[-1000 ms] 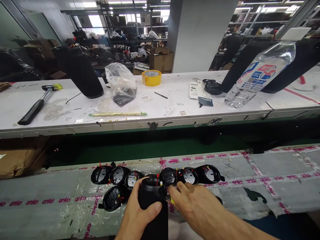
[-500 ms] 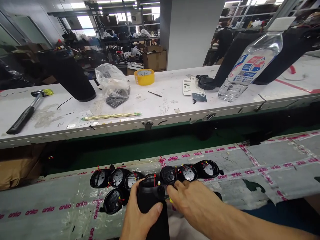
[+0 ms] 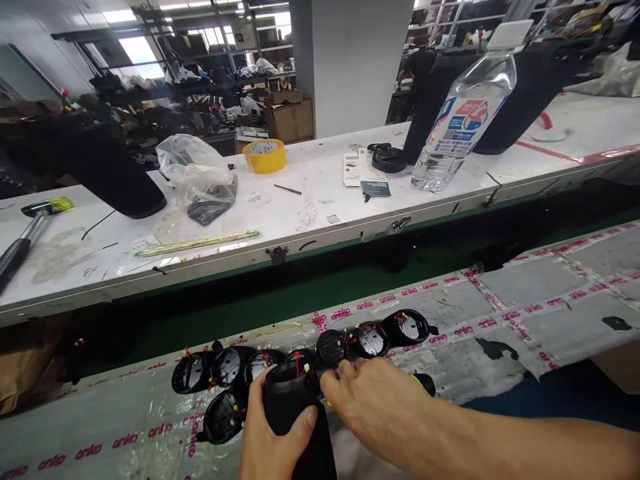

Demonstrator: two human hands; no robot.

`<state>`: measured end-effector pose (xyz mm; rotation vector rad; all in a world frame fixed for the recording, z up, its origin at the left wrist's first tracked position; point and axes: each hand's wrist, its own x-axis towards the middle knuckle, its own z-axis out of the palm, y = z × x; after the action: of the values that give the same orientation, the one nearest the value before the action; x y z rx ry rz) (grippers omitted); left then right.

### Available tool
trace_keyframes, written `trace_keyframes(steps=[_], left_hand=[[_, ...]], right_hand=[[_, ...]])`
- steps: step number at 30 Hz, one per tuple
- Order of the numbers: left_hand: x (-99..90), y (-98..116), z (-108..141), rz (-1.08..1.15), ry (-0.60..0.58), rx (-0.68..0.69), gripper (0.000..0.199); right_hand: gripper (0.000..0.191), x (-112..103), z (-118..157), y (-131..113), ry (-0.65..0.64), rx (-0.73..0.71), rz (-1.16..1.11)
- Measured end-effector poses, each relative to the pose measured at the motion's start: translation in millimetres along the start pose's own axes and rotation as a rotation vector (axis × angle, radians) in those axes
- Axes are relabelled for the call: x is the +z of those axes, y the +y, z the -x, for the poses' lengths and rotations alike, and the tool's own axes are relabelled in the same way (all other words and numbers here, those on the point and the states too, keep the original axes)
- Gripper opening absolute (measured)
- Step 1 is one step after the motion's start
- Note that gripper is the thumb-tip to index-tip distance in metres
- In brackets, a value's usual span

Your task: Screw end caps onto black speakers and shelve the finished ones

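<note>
My left hand [image 3: 267, 437] is wrapped round a black tapered housing [image 3: 294, 403], thumb across its front. The housing's open top faces up, and small red and white connectors on wires stick out of it. My right hand [image 3: 373, 393] is closed against the housing's upper right side. It grips a yellow-and-black handled tool [image 3: 425, 383]; the handle's end shows beyond the wrist, while its working end is hidden by the fingers. Behind both hands, several black round-ended housings [image 3: 333, 347] lie in a row, with wires and connectors in their openings. One more [image 3: 223, 417] lies left of my left hand.
A taped grey sheet [image 3: 125, 420] covers the near surface. Beyond a dark green gap stands a white bench [image 3: 320, 200] bearing a water bottle [image 3: 465, 110], yellow tape roll [image 3: 265, 157], plastic bag [image 3: 193, 167], hammer [image 3: 35, 227] and larger black tapered housings [image 3: 120, 167].
The camera view has turned right, so the bench items sit further left. Both hands keep their hold on the housing and the tool. The tool's handle end shows more.
</note>
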<state>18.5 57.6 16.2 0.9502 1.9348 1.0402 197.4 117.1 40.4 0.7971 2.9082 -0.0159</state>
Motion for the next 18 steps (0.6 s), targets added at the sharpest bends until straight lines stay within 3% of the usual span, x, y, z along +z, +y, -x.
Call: trace_keyframes(steps=[7, 10, 13, 18], left_hand=[[-2.5, -6, -5, 0.007, 0.003, 0.009, 0.071], [-4.6, -10, -7, 0.162, -0.115, -0.032, 0.074], [-6.1, -11, -8, 0.326, -0.228, -0.073, 0.077], [-8.1, -8, -7, 0.369, -0.308, -0.069, 0.076]], right_hand=[[0.025, 0, -6, -3, -0.025, -0.019, -0.009], [0.014, 2, -7, 8, 0.045, -0.024, -0.106], [0.016, 4, -5, 18, 0.115, 0.031, -0.226], [0.017, 3, -2, 22, 0.108, 0.052, -0.231]])
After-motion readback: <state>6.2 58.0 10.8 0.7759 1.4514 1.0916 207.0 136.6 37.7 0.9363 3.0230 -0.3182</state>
